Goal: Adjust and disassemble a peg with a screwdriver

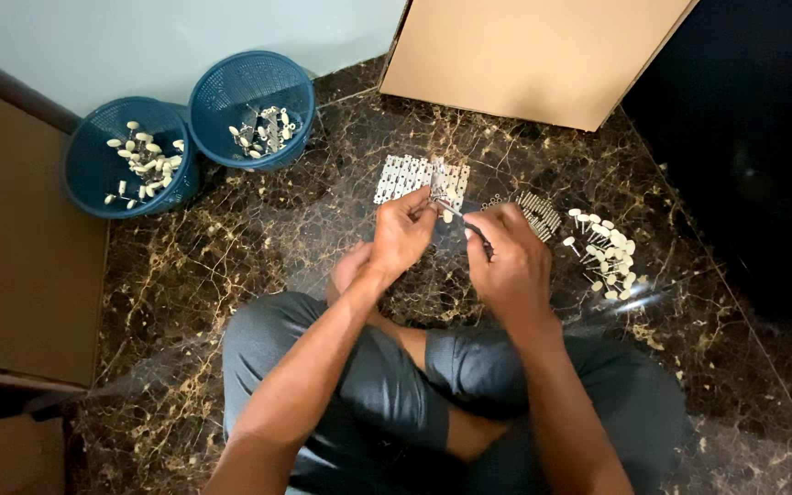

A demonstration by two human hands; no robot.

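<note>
I sit cross-legged on a dark marble floor (258,238). My left hand (402,234) pinches a small metal bracket (439,192) between thumb and fingers. My right hand (509,259) grips a dark-handled screwdriver (471,225) whose tip meets that bracket. Just beyond my hands lie flat perforated metal plates (405,174). A row of metal screws (540,213) lies to the right of them. Further right sits a pile of cream-coloured knobs on pins (609,257).
Two blue mesh baskets stand at the far left: the left basket (93,174) holds cream knobs, the right basket (222,101) holds assembled metal pieces. A cardboard sheet (524,55) leans at the back. Brown board (20,229) lines the left side.
</note>
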